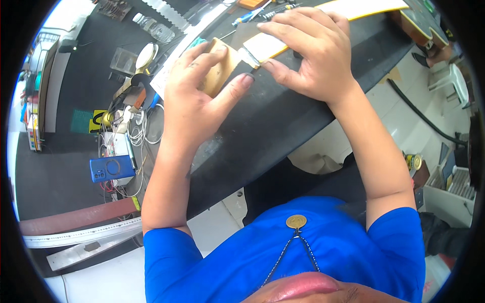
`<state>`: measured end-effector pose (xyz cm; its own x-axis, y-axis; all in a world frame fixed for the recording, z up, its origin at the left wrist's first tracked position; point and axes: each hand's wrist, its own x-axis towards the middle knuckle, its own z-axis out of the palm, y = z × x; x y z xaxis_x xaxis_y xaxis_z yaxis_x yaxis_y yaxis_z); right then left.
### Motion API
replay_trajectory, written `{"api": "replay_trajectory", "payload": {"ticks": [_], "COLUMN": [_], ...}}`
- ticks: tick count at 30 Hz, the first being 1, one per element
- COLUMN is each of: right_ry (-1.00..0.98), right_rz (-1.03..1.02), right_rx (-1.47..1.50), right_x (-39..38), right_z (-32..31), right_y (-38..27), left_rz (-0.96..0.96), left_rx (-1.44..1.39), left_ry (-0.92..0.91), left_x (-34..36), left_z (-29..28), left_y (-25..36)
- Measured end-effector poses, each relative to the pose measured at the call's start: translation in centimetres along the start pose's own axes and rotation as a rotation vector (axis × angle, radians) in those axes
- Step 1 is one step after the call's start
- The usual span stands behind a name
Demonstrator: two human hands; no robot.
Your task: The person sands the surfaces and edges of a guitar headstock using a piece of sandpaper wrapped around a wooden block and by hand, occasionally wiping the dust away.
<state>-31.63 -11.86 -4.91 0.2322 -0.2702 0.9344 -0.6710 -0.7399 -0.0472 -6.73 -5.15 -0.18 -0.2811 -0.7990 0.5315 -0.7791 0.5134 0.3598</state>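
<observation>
My left hand (194,93) grips a tan block (221,70), its fingers over the top and its thumb out along the near side. The block's right side lies close to the end of a flat white strip with a yellow edge (267,46). Over that strip is my right hand (316,60), thumb at the near edge and fingers across the far side. A narrow greyish piece (248,58) shows at the strip's end. Beyond my right hand, a white, yellow-edged length (364,7) appears to be the same strip; my hand hides the middle.
Screwdrivers (247,19) lie behind the hands. On the left are a plastic bottle (154,28), tangled white cables (141,126), a blue phone (112,168) and a metal ruler (83,238). The black table's (242,136) near edge runs before my body. A white stool (452,83) stands at right.
</observation>
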Motion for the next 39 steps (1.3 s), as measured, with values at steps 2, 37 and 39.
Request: {"api": "replay_trajectory", "payload": {"ticks": [2,37,39], "right_ry": [0.08,0.012,0.007], "right_rz": [0.008,0.059,0.064], "right_rx": [0.038,0.066,0.07], "right_x": [-0.3,-0.9,-1.1], "right_z": [0.1,0.0,0.0], "right_y": [-0.2,0.0,-0.2], "left_rz": [-0.011,-0.058,-0.094], "left_rx": [-0.017,-0.134,-0.1], "left_ry": [-0.003,-0.042,-0.044], "left_x": [0.1,0.6,0.7], "left_z": [0.1,-0.7,-0.8], "left_y": [0.0,-1.8,-1.9]}}
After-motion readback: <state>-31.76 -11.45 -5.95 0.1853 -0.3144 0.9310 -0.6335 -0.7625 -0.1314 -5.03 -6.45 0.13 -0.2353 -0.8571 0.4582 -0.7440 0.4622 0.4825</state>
